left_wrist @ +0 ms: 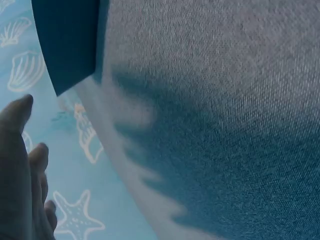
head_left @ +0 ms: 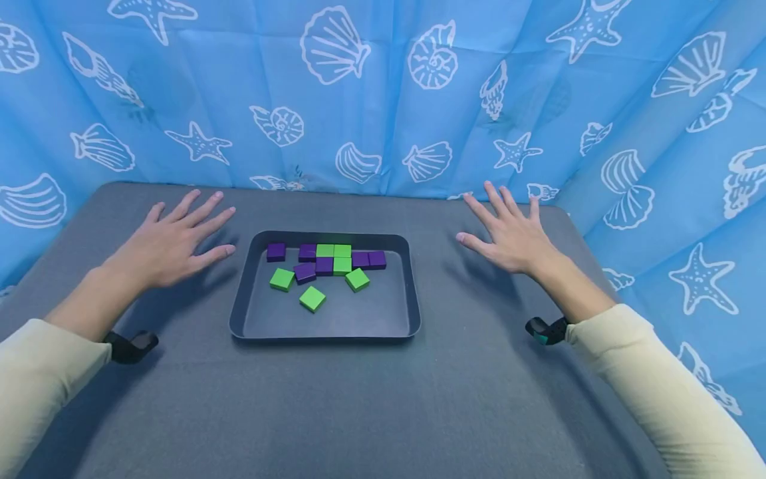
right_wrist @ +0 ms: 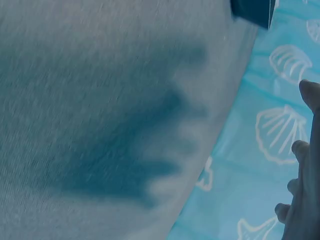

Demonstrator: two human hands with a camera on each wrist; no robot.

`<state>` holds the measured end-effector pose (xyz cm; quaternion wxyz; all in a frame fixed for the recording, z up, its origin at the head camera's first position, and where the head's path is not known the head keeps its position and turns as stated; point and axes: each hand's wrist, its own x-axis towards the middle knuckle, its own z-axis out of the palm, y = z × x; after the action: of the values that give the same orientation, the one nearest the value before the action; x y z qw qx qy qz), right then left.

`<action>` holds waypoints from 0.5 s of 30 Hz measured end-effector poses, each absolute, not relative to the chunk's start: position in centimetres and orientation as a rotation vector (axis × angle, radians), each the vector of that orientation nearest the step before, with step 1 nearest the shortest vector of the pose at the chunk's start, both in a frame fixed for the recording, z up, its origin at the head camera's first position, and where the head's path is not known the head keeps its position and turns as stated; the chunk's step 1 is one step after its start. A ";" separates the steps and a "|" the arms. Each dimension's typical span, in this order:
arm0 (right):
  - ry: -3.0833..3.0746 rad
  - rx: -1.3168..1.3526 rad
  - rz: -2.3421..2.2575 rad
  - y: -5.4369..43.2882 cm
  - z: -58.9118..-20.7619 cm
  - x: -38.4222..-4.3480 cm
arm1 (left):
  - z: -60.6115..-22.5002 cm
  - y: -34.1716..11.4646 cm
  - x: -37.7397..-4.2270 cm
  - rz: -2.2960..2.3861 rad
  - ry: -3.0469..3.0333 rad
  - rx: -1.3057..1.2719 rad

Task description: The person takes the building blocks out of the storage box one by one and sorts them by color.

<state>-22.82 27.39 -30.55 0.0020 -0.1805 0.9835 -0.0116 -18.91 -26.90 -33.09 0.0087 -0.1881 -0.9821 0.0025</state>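
Note:
A dark rectangular tray (head_left: 326, 327) lies on the table between my hands. Inside it are several purple square tiles (head_left: 276, 252) and several green square tiles (head_left: 312, 299). Most of them cluster toward the far side, some edge to edge, while a few green ones sit loose and turned nearer the middle. To the left of the tray, my left hand (head_left: 173, 246) hovers palm down over the table with fingers spread. My right hand (head_left: 509, 236) is spread the same way on the right, apart from the tray. Neither holds anything, and both cast shadows on the cloth.
A grey cloth-covered table (head_left: 383, 406) extends beneath everything. Behind it and along the right hangs a blue curtain (head_left: 383, 93) with white shell and starfish prints. Black bands (head_left: 133, 346) are worn at both wrists. The tray's outer wall (left_wrist: 67, 45) shows in the left wrist view.

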 end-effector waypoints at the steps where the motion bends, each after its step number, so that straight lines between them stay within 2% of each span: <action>1: 3.079 -0.591 -0.038 27.1 -30.6 -22.7 | -33.1 -26.7 -18.9 0.015 -3.087 -0.604; 15: 2.988 -0.890 -0.061 23.0 -30.4 -21.2 | -33.9 -25.5 -18.2 0.044 -3.155 -0.764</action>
<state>-21.22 23.02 -30.36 0.0118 -0.2854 0.9581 -0.0195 -18.15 -25.46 -33.89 -0.0522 -0.2349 -0.9705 0.0135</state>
